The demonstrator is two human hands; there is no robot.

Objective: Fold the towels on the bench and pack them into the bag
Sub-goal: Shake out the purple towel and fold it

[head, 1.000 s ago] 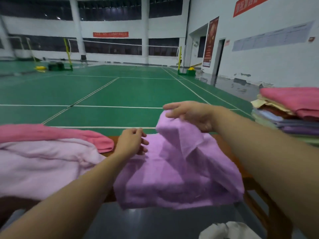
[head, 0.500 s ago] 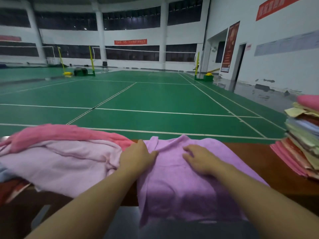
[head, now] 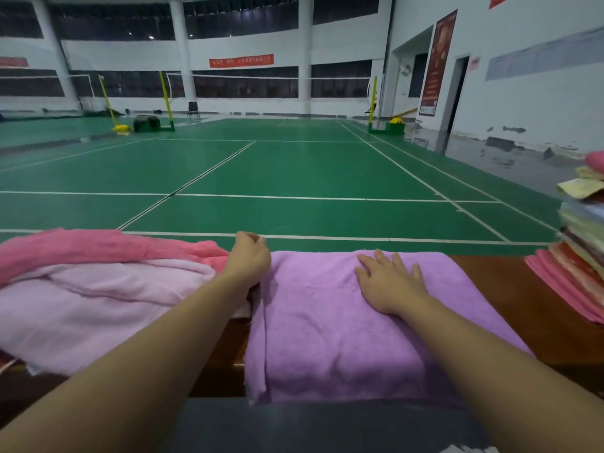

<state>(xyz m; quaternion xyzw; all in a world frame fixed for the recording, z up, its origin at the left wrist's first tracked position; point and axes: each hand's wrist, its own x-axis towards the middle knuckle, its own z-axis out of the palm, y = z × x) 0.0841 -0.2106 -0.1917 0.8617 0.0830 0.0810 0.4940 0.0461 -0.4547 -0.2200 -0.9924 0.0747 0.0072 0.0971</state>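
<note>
**Q:** Fingers [head: 389, 263] of the right hand [head: 387, 282]: what condition?

**A:** Straight and spread wide, pressing flat on the lilac terry-cloth towel [head: 343, 328] at centre frame. They hold nothing. The left hand [head: 248, 261] sits at the towel's far left corner with fingers curled; whether they pinch the cloth edge cannot be told from this view.

**Q:** Location of the work items?

**A:** The lilac towel lies on the brown wooden bench [head: 510, 308], its near edge hanging over the front. Just beside it, at left of frame, lies an unfolded pale pink towel [head: 98, 308] with a deeper pink towel [head: 98, 246] behind it. A stack of folded multicoloured towels [head: 581, 253] stands at the right edge. No bag is identifiable in view.

**Q:** Step in hand?

**A:** Judged to be flattening the current fold.

**Q:** Correct procedure?

**A:**
1. Anchor the left corner.
2. Sweep the flat right palm outward toward the right edge to expel wrinkles.
3. Verify that layered edges align at the left side, where a doubled edge shows.
4. Draw the overhanging portion onto the bench before the next fold; otherwise its weight may likely drag the layers askew.
</note>
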